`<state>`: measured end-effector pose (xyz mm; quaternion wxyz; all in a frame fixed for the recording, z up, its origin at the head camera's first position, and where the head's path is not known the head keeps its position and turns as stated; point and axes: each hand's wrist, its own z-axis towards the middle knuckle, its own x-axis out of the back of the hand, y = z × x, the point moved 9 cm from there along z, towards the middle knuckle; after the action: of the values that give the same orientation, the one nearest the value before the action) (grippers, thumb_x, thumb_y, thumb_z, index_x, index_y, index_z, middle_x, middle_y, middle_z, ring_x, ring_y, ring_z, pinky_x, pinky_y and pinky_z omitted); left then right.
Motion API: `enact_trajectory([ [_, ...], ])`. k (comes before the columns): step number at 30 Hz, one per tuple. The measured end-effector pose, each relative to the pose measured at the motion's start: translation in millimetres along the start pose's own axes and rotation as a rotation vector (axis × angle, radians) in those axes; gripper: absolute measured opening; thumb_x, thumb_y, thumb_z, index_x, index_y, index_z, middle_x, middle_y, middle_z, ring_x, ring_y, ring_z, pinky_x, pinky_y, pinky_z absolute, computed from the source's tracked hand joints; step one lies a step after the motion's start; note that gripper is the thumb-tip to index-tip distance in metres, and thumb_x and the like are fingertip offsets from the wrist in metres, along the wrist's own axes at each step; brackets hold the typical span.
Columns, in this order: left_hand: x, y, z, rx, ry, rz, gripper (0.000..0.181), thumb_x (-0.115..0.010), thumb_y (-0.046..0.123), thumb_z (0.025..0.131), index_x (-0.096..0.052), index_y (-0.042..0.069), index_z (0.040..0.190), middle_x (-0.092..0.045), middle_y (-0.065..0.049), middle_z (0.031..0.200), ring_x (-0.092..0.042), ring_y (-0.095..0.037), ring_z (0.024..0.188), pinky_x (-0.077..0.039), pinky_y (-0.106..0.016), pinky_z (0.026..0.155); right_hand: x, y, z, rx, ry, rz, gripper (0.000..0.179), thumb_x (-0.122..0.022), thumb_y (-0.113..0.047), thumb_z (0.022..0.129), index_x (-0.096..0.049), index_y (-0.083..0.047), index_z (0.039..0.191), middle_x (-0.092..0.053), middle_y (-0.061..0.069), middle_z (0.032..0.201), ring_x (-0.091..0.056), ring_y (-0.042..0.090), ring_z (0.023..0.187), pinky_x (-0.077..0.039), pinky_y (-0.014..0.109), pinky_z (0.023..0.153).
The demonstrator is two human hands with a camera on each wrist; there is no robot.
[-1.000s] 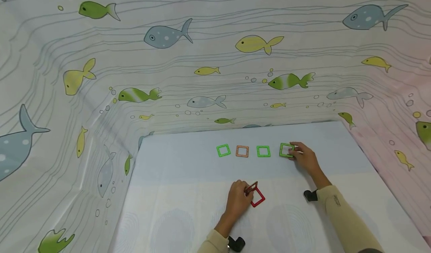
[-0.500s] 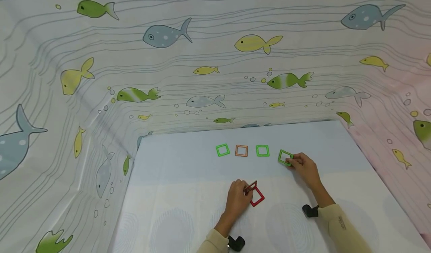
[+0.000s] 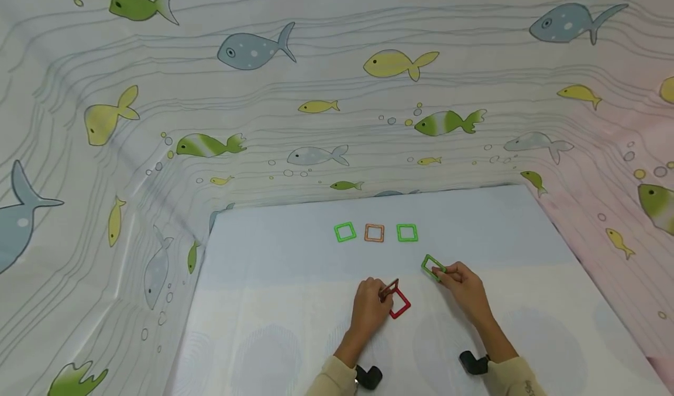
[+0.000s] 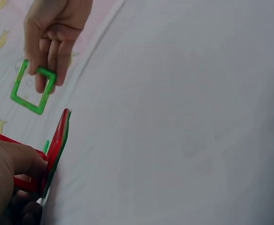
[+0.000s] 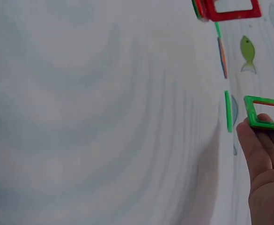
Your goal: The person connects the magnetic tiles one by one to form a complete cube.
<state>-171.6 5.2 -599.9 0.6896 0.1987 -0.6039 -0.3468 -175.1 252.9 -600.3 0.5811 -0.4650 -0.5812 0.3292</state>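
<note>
My left hand [image 3: 368, 305] holds a red square frame tile [image 3: 402, 312] with another square tile [image 4: 57, 145] standing at an angle along one edge. This second tile looks red with a green edge in the left wrist view. My right hand [image 3: 466, 293] pinches a green square frame tile [image 3: 437, 261] by one side, thumb against fingers. The green tile is tilted, up and to the right of the red pair in the head view. In the right wrist view the green tile [image 5: 250, 111] sits at the fingertips, with the red tile [image 5: 233, 17] at the top.
Farther back on the white table [image 3: 263, 250] lie a green square tile [image 3: 343, 224], an orange one [image 3: 374, 241] and another green one [image 3: 407, 225] in a row. A fish-patterned sheet [image 3: 316, 133] rises behind the table and around its sides.
My right hand has drawn the green tile from the right end of the row toward the red tiles, turning it on the way. My left hand has stayed in place with the red tiles.
</note>
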Motion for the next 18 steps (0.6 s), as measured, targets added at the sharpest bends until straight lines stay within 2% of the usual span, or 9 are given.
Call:
enact_trajectory([
  [5, -1.4, -2.0, 0.5, 0.017, -0.007, 0.01, 0.014, -0.076, 0.013, 0.083, -0.063, 0.016, 0.079, -0.052, 0.009, 0.075, -0.045, -0.004, 0.075, -0.038, -0.017, 0.064, -17.3, -5.0, -14.2, 0.001, -0.037, 0.055, 0.029, -0.073, -0.037, 0.091, -0.067, -0.01, 0.101, -0.077, 0.001, 0.107, -0.069, -0.002, 0.098, -0.053, 0.015, 0.081],
  [12, -0.7, -2.6, 0.5, 0.038, -0.009, 0.001, 0.014, -0.077, 0.013, 0.082, -0.064, 0.016, 0.08, -0.053, 0.009, 0.076, -0.045, -0.004, 0.075, -0.039, -0.018, 0.064, -29.9, -9.5, -25.4, 0.006, -0.053, 0.054, 0.029, -0.074, -0.039, 0.089, -0.068, -0.012, 0.097, -0.078, -0.002, 0.104, -0.068, 0.002, 0.104, -0.05, 0.016, 0.082],
  [18, 0.5, -0.7, 0.4, 0.032, -0.001, 0.003, 0.014, -0.078, 0.013, 0.083, -0.064, 0.017, 0.08, -0.054, 0.009, 0.076, -0.045, -0.004, 0.075, -0.038, -0.017, 0.064, -36.9, -10.2, -30.8, 0.038, -0.07, 0.065, 0.023, -0.074, -0.029, 0.091, -0.067, -0.008, 0.097, -0.077, 0.005, 0.106, -0.068, -0.001, 0.101, -0.051, 0.014, 0.083],
])
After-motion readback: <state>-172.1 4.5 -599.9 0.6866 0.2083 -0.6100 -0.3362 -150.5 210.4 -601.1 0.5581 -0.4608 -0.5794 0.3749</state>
